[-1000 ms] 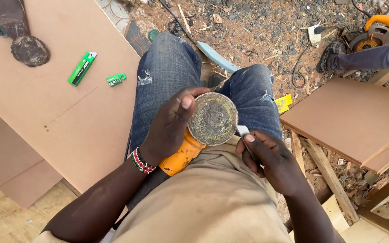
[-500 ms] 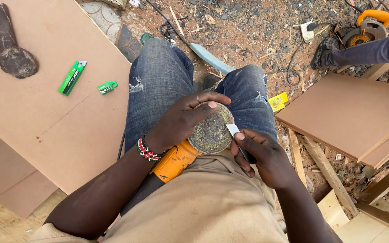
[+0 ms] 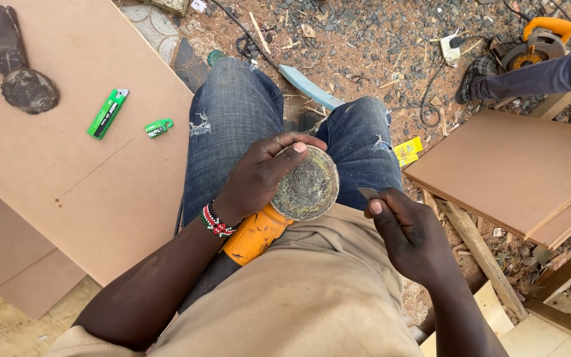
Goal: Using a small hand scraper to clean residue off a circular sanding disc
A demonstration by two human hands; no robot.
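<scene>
I sit with an orange angle grinder (image 3: 254, 236) in my lap, its round worn sanding disc (image 3: 306, 185) facing up. My left hand (image 3: 258, 173) wraps over the grinder head, thumb on the disc's top edge. A beaded bracelet circles that wrist. My right hand (image 3: 410, 233) is just right of the disc and pinches a small grey blade (image 3: 368, 193) between thumb and fingers, its tip pointing toward the disc but apart from it.
A large brown board (image 3: 80, 165) lies at left with a green utility knife (image 3: 108, 114), a small green blade case (image 3: 158, 127) and a dark pad (image 3: 29, 90). Another board (image 3: 517, 172) rests on a wooden frame at right. Another person's leg (image 3: 536, 76) and an orange saw (image 3: 540, 41) are at top right.
My right hand has drawn back to the right, off the disc, with the small blade. My left hand shifted its thumb along the disc's upper edge.
</scene>
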